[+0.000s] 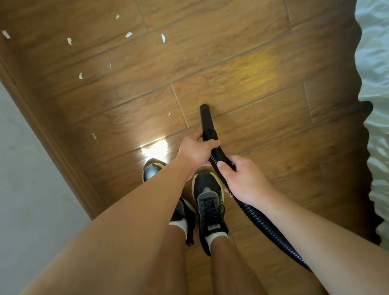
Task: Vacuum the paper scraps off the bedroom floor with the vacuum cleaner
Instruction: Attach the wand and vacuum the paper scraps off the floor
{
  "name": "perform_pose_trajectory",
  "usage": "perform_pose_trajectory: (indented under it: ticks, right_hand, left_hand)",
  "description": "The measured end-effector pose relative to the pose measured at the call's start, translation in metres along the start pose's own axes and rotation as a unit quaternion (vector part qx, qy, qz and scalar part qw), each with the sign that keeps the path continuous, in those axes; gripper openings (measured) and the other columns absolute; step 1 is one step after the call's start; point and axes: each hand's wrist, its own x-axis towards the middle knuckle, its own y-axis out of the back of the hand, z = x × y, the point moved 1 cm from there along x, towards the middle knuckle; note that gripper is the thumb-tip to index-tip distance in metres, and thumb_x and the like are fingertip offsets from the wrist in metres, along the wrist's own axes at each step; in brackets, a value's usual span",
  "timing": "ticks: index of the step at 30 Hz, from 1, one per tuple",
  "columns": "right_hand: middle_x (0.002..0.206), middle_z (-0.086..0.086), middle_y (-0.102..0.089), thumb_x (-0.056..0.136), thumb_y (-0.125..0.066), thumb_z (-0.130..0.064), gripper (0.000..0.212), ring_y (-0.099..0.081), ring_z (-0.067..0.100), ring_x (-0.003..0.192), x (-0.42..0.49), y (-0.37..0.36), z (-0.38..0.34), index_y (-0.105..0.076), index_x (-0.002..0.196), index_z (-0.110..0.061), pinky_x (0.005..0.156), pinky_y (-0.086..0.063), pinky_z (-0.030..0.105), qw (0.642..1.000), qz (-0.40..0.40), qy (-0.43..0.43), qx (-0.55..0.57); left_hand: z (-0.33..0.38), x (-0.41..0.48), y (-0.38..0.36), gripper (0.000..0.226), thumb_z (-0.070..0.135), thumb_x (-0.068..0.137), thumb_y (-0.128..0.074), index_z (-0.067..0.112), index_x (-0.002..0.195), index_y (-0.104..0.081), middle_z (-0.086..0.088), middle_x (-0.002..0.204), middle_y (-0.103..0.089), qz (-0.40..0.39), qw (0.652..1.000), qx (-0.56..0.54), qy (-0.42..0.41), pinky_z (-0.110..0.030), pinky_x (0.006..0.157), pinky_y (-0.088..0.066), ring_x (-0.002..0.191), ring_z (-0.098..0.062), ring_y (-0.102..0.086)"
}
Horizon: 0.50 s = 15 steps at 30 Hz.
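Left hand (195, 151) and right hand (242, 180) each grip the hose (254, 215) behind the nozzle (206, 117). Paper scraps (69, 41) upper left by baseboard (30, 110); bedding (382, 58) along right edge; open floor (226, 49) between. Speck (169, 114) left of nozzle, maybe paper.

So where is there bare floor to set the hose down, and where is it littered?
Bare floor runs from the nozzle and hose rightward to the bed cover. Littered: paper scraps scatter from ahead of the nozzle leftward to the baseboard. The shoes take the floor left of the hose.
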Motion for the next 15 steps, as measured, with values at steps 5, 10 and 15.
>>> perform_pose_trajectory:
  ticks: [5,10,15]
  right_hand:
    - [0.081,0.008,-0.07,0.104,-0.046,-0.042,0.029,-0.069,0.028,0.071,0.004,-0.002,-0.006,-0.064,0.1,-0.02,0.067,-0.06,0.05,1.0,-0.006,0.002,-0.006]
    - [0.079,0.01,-0.07,0.104,-0.047,-0.04,0.03,-0.068,0.029,0.069,0.001,0.001,-0.011,-0.066,0.101,-0.018,0.067,-0.058,0.048,1.0,-0.019,0.002,-0.006]
    - [0.079,0.009,-0.071,0.104,-0.048,-0.039,0.025,-0.064,0.022,0.06,-0.001,-0.007,-0.02,-0.067,0.101,-0.023,0.057,-0.053,0.039,0.999,-0.044,0.006,-0.017]
  left_hand:
    - [0.001,0.003,0.005,0.047,0.01,0.094,-0.068,0.015,0.139,-0.055,-0.009,0.107,-0.069,0.0,1.0,-0.009,-0.009,-0.028,0.065,-0.062,0.087,-0.021,-0.072]
    - [-0.002,-0.001,0.008,0.056,0.009,0.093,-0.069,0.012,0.145,-0.049,-0.012,0.11,-0.069,0.018,0.999,-0.034,0.005,-0.025,0.058,-0.059,0.082,-0.02,-0.073]
    - [-0.007,-0.008,0.023,0.05,0.009,0.093,-0.069,0.008,0.139,-0.049,-0.013,0.106,-0.069,0.04,0.998,-0.05,0.03,-0.033,0.066,-0.064,0.083,-0.025,-0.073]
